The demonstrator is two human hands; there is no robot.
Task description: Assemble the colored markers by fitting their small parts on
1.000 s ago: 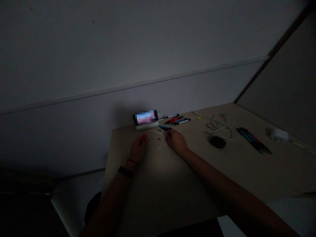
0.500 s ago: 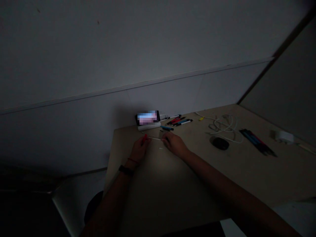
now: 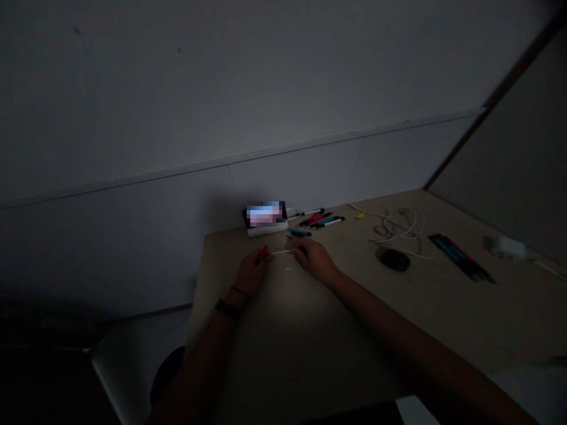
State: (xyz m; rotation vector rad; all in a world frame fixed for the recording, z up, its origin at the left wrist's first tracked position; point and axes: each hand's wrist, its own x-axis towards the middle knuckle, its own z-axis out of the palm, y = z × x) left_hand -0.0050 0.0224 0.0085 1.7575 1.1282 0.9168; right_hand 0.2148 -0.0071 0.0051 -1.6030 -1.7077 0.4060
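In dim light, my left hand (image 3: 252, 268) is closed around a red pen barrel (image 3: 262, 254). My right hand (image 3: 312, 257) pinches a thin whitish pen refill (image 3: 280, 252), which spans the short gap between both hands, level with the barrel's end. Whether the refill's tip is inside the barrel, I cannot make out. Below the refill, a small pale piece (image 3: 288, 268) lies on the table, and a small dark piece (image 3: 289, 237) sits just behind my right hand. A blue pen part (image 3: 300, 232) rests beyond the fingers.
A phone (image 3: 266, 214) leans on a white block (image 3: 268, 229) by the wall. Several pens (image 3: 326, 223) lie to its right. Further right are a coiled white cable (image 3: 405, 230), a black mouse (image 3: 394, 260), a row of dark pens (image 3: 460, 258) and a white adapter (image 3: 509, 247).
My hands have come slightly closer together, so a little less of the refill shows between them. The red barrel has tilted a little. The camera view has shifted slightly.
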